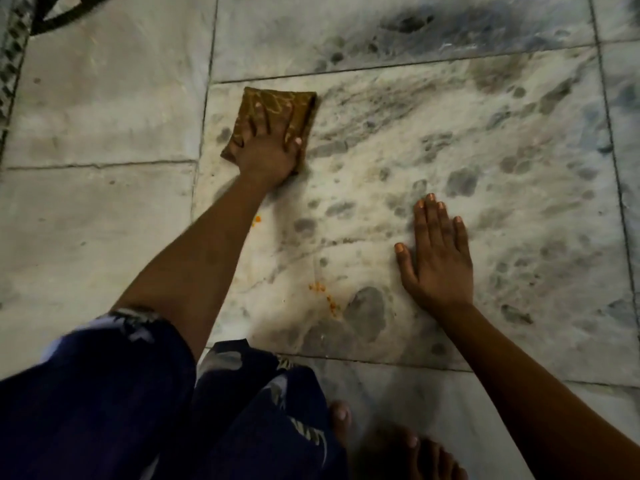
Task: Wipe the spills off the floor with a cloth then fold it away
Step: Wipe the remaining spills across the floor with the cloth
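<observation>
Brown folded cloth [277, 112] lies under the left hand [266, 147], fingers spread and pressing it flat. The right hand [436, 258] is spread on bare floor [104, 109]. Orange spills [320, 289] lie between the hands, nearer the body; the cloth's long axis points away.

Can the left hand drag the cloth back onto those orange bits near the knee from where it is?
Probably yes. The left hand lies flat on the cloth, and bare floor runs from it to the orange bits. The right hand rests beside that path, not across it.
</observation>
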Motion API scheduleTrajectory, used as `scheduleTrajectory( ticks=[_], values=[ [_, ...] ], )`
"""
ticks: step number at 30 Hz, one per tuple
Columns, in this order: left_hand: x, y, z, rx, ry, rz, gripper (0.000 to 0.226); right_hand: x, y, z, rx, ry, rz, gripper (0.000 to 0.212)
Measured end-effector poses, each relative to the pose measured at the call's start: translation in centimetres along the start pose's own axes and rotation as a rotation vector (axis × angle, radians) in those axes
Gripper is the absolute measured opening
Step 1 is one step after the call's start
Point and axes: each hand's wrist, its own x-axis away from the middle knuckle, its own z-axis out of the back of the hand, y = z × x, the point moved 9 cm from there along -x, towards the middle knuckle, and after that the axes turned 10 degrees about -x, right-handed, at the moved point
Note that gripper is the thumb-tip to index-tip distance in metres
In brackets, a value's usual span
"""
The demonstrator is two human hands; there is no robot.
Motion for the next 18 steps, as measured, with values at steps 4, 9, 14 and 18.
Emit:
scheduleTrajectory(
  ticks=[4, 9, 14, 18],
  values=[
    [8.3, 1.6, -2.3, -0.101, 0.095, -0.098, 0.056, 0.0, -0.1, 0.1, -0.003, -0.006, -0.001, 0.069],
    [11.7, -2.1, -3.7, -0.127, 0.092, -0.112, 0.075, 0.1, -0.1, 0.2, -0.003, 0.005, 0.01, 0.067],
    [1.8, -7.4, -0.4, -0.191, -0.102, -0.065, 0.079, 0.1, -0.4, 0.4, -0.01, -0.005, 0.027, 0.068],
    [6.8, -7.1, -0.5, -0.085, -0.024, -0.012, 0.056, 0.3, -0.5, 0.5, -0.015, -0.011, 0.027, 0.069]
  ],
)
